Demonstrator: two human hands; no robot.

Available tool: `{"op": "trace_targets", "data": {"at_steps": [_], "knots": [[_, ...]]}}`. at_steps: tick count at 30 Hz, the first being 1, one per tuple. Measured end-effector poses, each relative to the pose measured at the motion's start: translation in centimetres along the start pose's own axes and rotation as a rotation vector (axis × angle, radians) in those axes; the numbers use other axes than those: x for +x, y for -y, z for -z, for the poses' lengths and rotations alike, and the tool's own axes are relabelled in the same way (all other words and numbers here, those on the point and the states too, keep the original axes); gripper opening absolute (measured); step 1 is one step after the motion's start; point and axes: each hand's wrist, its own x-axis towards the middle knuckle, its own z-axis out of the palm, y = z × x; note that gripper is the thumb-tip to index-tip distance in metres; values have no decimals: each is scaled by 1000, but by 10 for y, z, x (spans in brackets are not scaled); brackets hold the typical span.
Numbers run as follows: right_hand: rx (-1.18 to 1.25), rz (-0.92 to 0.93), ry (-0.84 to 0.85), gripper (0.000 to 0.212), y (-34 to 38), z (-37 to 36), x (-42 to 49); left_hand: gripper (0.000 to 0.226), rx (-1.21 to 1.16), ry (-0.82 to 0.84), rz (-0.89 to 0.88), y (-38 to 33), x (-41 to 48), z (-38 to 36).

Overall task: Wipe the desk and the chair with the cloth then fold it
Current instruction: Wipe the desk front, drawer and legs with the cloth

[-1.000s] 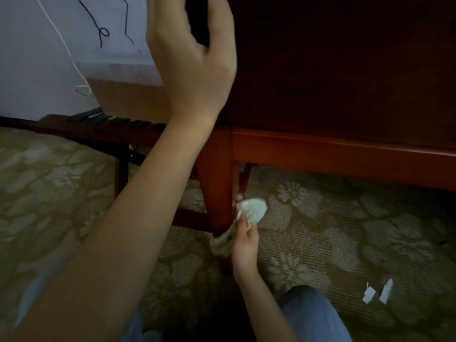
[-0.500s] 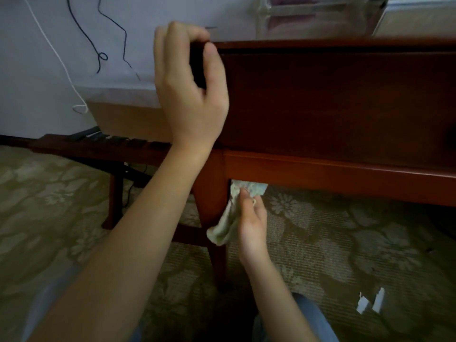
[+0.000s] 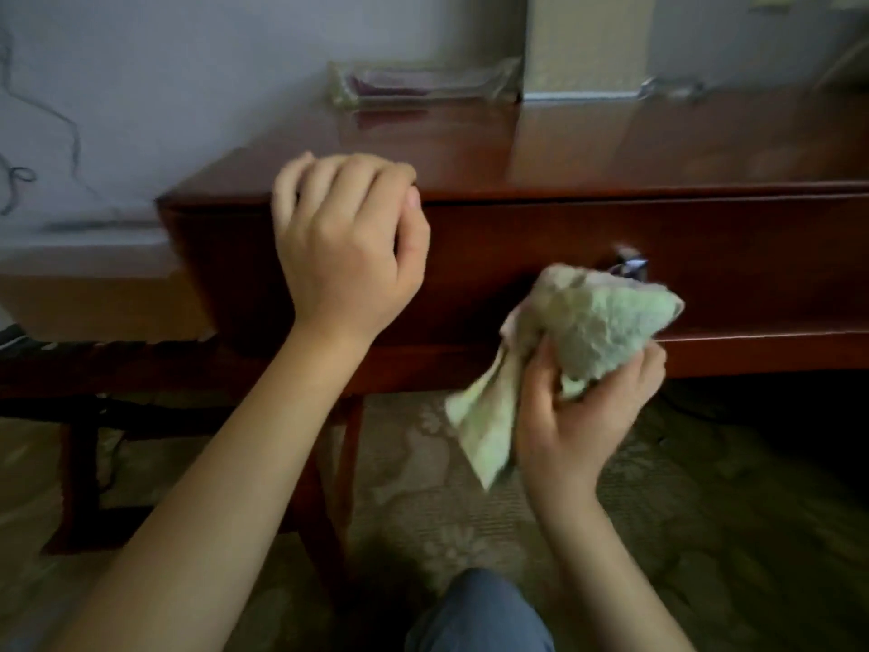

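Pale green fluffy cloth [image 3: 592, 322] is bunched in the right hand [image 3: 578, 425], which grasps it from below with thumb and fingers curled round it. The bunched part stands above the hand, and one loose end hangs down on the left side of the palm. The cloth is in front of the drawer front [image 3: 517, 256] of the dark red-brown wooden desk [image 3: 611, 148], just under the small shiny metal knob [image 3: 632, 264]. If the cloth touches the wood, I cannot tell, because the picture is blurred there.

The left hand [image 3: 348, 256] is at the front edge of the desk top, near the left corner. Its fingers are curled over the edge and the thumb lies on the front side, so it holds on the desk.

At the back of the desk top lies a clear plastic tray [image 3: 423, 84], close to the wall, and beside it on the right stands a pale upright box [image 3: 588, 44]. Below is a beige carpet with flower pattern [image 3: 705, 487], and a knee in blue fabric [image 3: 479, 614] shows at the bottom.
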Motion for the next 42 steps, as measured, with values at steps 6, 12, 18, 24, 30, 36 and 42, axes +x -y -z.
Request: {"op": "trace_targets", "data": {"at_steps": [6,12,18,24,30,36,42], "knots": [[-392,-253,-301,47,-124,36,77,26,-146,76,-62,-67,29,-17],[-400,-615,-419,37,-154,71,126,27,-99,51,-31,-75,29,-24],[-134,-103,-145,48,-62,3,65,21,-141,81,25,-87,30,-24],[-303,221,-262,34,-104,24,119,20,-223,182,15,-84,37,-15],[-337,-417,-432,39,-137,78,198,34,-325,627,-32,-83,76,-9],[-534,-142,273,40,-72,74,232,58,-420,1038,-201,-75,100,-27],[-548,111,856,34,2,25,221,55,-660,1048,10,-68,101,-31]]}}
